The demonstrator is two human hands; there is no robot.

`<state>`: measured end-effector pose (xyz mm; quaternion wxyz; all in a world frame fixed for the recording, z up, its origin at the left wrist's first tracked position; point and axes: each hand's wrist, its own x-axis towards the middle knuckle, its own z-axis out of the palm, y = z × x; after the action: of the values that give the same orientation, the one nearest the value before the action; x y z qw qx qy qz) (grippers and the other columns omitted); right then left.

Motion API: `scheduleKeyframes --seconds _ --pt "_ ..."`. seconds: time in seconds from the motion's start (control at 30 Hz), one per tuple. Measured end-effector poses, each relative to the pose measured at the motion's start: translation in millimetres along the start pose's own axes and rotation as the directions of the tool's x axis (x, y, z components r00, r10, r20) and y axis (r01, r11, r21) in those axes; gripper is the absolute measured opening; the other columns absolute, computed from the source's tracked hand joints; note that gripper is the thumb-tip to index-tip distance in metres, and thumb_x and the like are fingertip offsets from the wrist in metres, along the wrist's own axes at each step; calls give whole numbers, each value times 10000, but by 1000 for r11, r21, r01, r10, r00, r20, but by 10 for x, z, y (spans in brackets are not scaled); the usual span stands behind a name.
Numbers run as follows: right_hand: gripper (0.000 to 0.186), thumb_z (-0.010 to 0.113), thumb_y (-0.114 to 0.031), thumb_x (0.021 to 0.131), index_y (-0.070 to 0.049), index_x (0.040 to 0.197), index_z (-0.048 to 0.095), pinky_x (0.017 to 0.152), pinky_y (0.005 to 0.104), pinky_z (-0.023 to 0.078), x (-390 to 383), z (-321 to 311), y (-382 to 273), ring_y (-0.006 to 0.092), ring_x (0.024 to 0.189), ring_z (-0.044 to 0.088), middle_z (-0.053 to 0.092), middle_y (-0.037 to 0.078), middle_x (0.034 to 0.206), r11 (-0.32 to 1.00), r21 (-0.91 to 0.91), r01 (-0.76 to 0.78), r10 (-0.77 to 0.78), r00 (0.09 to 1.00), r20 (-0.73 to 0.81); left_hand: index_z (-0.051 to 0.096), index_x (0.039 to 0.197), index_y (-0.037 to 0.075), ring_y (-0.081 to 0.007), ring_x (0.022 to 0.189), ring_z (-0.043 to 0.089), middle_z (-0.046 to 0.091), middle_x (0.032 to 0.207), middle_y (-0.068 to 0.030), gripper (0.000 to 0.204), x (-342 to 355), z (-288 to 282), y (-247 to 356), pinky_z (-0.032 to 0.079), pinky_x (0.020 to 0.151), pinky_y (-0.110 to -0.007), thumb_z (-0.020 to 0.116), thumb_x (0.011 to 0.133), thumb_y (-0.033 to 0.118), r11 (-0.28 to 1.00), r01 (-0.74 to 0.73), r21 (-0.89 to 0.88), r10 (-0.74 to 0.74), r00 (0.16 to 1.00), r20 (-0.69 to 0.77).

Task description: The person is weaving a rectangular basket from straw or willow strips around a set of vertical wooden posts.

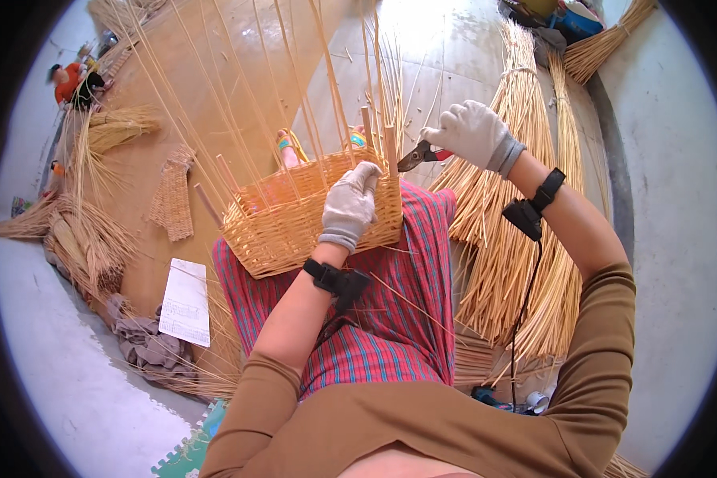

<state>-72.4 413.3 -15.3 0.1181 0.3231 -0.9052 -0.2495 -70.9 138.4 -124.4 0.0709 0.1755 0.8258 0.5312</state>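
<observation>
A half-woven wicker basket (pixel 311 231) rests on my lap over a striped red and blue cloth (pixel 382 342). Long upright canes (pixel 327 72) rise from its rim, and thicker wooden stakes (pixel 390 150) stand at its corners. My left hand (pixel 350 203), in a pale work glove, is closed on the basket's near side by the right end; its fingertips are partly hidden. In my right hand (pixel 474 137), also gloved, is a pair of pruning shears (pixel 417 156) with red on the handle. Their dark blades point left, beside the right corner stake.
Bundles of cane (pixel 518 199) lie along the right side. More loose bundles (pixel 88 239), a flat woven piece (pixel 172 195), a sheet of paper (pixel 186 303) and grey cloth (pixel 147 346) are on the left. Another person (pixel 73 84) sits at the far left.
</observation>
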Motion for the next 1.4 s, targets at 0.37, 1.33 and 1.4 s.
scheduleKeyframes --seconds 0.37,1.33,1.4 --pt "537 680 -350 1010 -4 1410 589 551 289 492 -776 121 -995 132 574 589 630 15 699 -623 703 -344 454 572 683 731 1219 97 -154 699 655 684 888 -81 241 -651 -969 581 536 673 -313 682 984 90 945 196 -261 -149 971 188" --pt "573 879 -361 680 -164 1165 648 927 378 456 445 -2041 -1357 208 1028 641 667 -9 1024 889 339 -307 397 886 -238 691 1165 25 -290 1458 398 513 1455 -183 351 -1157 -1768 -309 316 1186 -426 630 1052 352 955 -71 -287 55 997 -63" --pt "402 788 -301 780 -180 1135 645 930 351 459 709 -2147 -1176 177 1045 620 645 -23 999 984 111 -139 163 952 -257 683 1127 26 -178 1173 532 519 1365 -116 275 -1138 -1686 -339 491 960 -340 704 1013 275 965 -98 -244 68 989 -128"
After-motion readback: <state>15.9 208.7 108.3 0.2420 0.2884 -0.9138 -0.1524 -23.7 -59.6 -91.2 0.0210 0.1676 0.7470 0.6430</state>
